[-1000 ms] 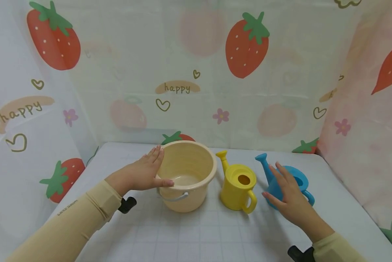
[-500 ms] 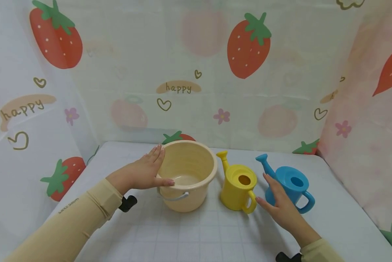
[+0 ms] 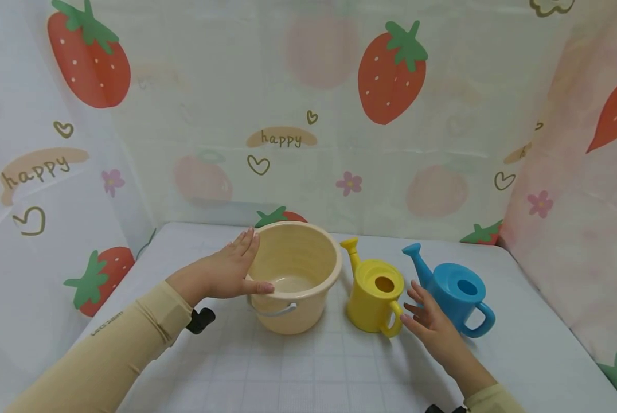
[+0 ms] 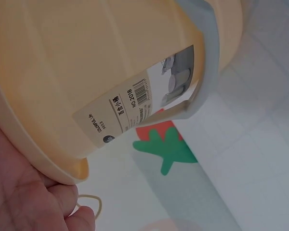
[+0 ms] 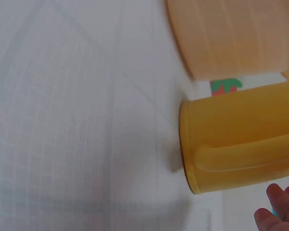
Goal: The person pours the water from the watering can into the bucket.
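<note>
A cream bucket (image 3: 300,312) with a grey handle stands upright, its printed label (image 4: 135,98) showing in the left wrist view. My left hand (image 3: 223,271) rests on the bucket's left rim, fingers straight and thumb spread along the front. To the bucket's right is a yellow watering can (image 3: 366,301), spout at the back left and handle facing me. My right hand (image 3: 434,330) is close to that handle, fingers slightly bent and holding nothing; contact is hard to tell. Behind and right of this hand stands a blue watering can (image 3: 457,287), partly covered by it.
The white table (image 3: 282,373) has a faint grid and rounded back corners. A strawberry-printed curtain (image 3: 210,97) encloses it at the back and both sides. Bucket and yellow can stand close together.
My right hand has moved left, from in front of the blue watering can to beside the yellow one's handle, its fingers bending a little. My left hand and the bucket have stayed in place.
</note>
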A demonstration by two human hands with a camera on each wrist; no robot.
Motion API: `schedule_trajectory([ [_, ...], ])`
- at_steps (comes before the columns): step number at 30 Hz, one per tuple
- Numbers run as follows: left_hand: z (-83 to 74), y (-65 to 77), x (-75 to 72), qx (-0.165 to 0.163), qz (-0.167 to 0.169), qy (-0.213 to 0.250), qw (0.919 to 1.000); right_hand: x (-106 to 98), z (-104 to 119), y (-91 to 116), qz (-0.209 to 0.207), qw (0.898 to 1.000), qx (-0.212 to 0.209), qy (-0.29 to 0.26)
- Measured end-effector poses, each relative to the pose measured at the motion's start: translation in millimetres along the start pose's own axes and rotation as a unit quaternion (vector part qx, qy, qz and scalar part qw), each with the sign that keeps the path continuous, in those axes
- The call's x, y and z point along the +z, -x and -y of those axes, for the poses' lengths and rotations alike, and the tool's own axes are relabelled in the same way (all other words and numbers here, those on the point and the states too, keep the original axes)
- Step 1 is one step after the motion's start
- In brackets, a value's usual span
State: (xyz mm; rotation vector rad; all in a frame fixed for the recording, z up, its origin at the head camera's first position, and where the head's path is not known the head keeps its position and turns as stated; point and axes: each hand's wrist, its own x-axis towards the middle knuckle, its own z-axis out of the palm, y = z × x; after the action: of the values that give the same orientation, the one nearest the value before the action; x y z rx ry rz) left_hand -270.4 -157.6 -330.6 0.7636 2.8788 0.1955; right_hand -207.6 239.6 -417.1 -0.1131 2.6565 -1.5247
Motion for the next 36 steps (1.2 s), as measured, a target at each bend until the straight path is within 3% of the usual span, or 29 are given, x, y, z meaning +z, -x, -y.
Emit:
schedule_trajectory([
  [8, 1.1, 0.1, -0.1, 0.003, 0.000, 0.000, 1.0000, 6, -3, -1, 0.007, 0.998, 0.035, -0.049],
  [22, 0.7, 0.3, -1.0, 0.007, 0.003, -0.006, 1.0000, 17, -6, 0, -0.015, 0.996, 0.082, -0.030],
  [36, -0.7, 1.5, -2.3, 0.006, 0.004, -0.007, 1.0000, 25, -9, 0, -0.016, 0.995, 0.083, -0.043],
])
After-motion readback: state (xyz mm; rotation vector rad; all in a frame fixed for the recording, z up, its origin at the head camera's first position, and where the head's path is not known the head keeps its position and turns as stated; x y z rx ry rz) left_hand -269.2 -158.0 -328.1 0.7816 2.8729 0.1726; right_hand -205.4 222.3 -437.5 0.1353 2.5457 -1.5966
